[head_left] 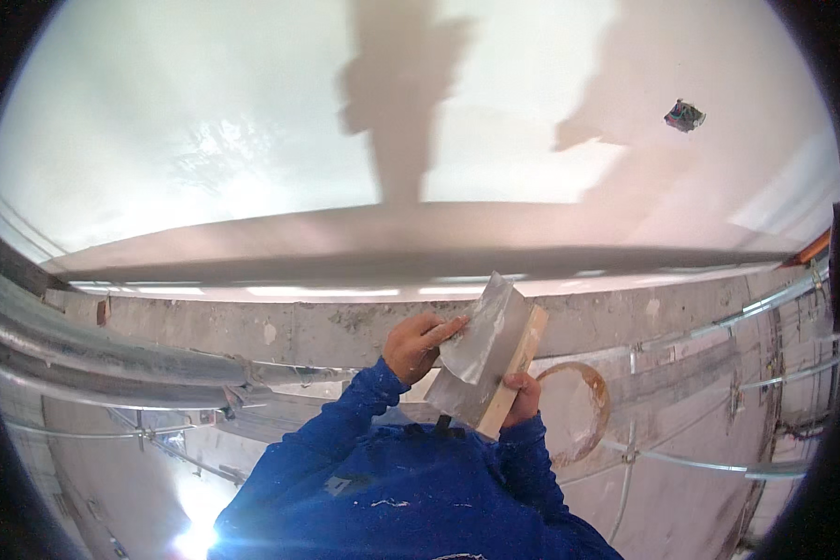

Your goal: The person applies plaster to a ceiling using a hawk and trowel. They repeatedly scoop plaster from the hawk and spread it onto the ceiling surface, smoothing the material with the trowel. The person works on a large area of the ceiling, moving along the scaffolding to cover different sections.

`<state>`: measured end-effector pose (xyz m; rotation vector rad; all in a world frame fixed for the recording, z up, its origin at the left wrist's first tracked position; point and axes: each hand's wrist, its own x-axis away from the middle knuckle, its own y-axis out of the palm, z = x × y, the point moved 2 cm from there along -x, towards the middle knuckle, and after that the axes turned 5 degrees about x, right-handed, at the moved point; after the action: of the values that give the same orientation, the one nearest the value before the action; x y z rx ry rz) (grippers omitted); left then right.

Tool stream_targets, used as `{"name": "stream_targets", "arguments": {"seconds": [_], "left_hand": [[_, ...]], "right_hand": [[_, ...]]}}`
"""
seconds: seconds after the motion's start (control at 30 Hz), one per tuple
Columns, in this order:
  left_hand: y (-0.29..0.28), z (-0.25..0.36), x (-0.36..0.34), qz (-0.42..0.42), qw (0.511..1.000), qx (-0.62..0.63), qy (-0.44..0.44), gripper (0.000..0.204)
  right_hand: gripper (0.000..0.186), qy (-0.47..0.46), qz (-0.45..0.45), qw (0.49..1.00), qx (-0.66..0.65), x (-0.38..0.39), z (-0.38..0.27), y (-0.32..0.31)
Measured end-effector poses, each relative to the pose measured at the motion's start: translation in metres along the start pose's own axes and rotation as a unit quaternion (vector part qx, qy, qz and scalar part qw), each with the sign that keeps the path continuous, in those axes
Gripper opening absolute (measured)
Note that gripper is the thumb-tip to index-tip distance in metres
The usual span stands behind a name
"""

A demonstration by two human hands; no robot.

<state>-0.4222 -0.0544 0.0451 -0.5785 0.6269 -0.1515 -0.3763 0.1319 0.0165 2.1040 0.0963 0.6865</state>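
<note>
In front of my chest is a wide plastering spatula with a long flat metal blade (493, 347) and a pale wooden grip (515, 373) along one side. My right hand (523, 399) is closed round the lower part of that wood. From the left, my left hand (415, 343) reaches over with its fingers on a thin pale blade (474, 350), which lies slanted across the metal face and has whitish smears. The thumb side of the left hand is partly hidden, as is whatever handle this thin piece may have.
Ahead spreads a smooth white plastered surface (280, 159) with shadows across it and a small dark hole (685, 116). Metal scaffold tubes (103, 341) run on the left, and thinner rails (700, 465) on the right. Below are a round bucket-like rim (599, 397) and a bright lamp (196, 539).
</note>
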Motion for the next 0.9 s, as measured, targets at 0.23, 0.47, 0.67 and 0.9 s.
{"name": "stream_targets", "arguments": {"seconds": [0.23, 0.47, 0.67, 0.9], "left_hand": [[0.047, -0.014, -0.007, 0.098, 0.993, -0.066, 0.008, 0.057], [0.034, -0.018, 0.039, 0.037, 0.979, -0.159, -0.118, 0.062], [0.004, -0.021, 0.087, 0.066, 0.975, -0.087, -0.193, 0.063], [-0.061, -0.035, 0.123, 0.052, 0.982, -0.02, -0.182, 0.062]], "right_hand": [[0.062, 0.012, -0.027, 0.997, 0.076, 0.008, -0.043, -0.018], [0.046, -0.206, 0.051, 0.972, 0.103, -0.018, -0.117, -0.015], [0.024, -0.554, 0.146, 0.722, 0.388, -0.061, -0.186, 0.071], [0.046, -0.626, 0.28, 0.537, 0.492, -0.11, -0.183, 0.131]]}}
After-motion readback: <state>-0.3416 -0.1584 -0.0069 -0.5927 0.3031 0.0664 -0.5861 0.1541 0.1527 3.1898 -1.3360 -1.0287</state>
